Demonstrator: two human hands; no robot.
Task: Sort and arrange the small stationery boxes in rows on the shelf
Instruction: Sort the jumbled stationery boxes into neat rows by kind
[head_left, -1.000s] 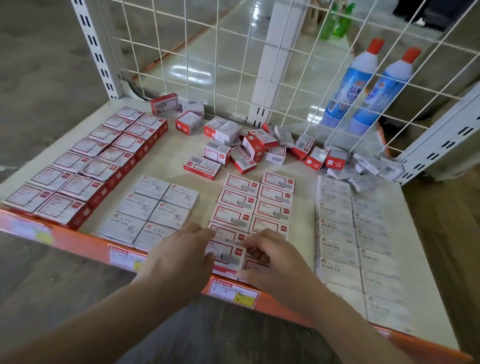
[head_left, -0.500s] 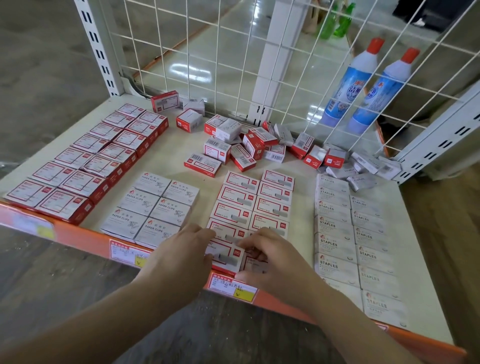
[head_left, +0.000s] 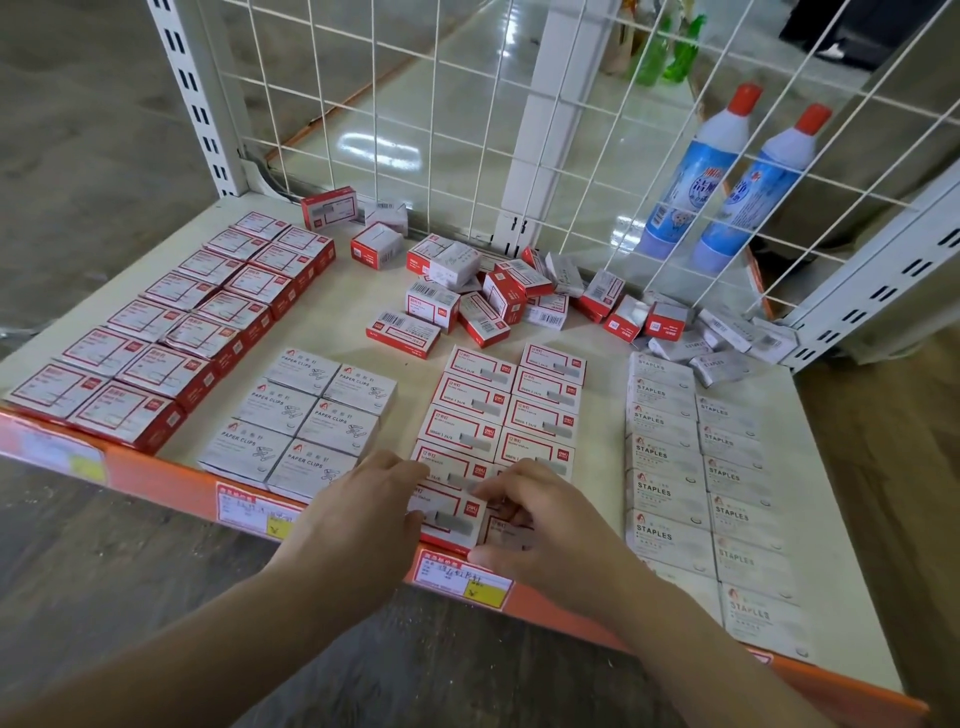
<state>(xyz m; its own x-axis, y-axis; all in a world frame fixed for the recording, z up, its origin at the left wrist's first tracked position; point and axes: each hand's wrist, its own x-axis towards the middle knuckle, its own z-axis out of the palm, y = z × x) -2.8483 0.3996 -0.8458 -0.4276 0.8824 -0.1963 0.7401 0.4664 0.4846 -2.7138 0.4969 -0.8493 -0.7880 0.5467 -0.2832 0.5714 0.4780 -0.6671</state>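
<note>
Staying on the front red-bordered boxes (head_left: 451, 512), left hand (head_left: 358, 514) pressing flat, right hand (head_left: 545, 525) pinching

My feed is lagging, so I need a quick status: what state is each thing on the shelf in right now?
Left hand: touching the front red-bordered box.
Right hand: fingers curled on the front boxes.
Front red-bordered box: flat, at the shelf edge.
Paper clip boxes: flat, in two rows.
Staples boxes: flat, in two rows.
Loose boxes: jumbled at the back, unsorted.
Blue bottles: upright, capped, behind the wire mesh.
</note>
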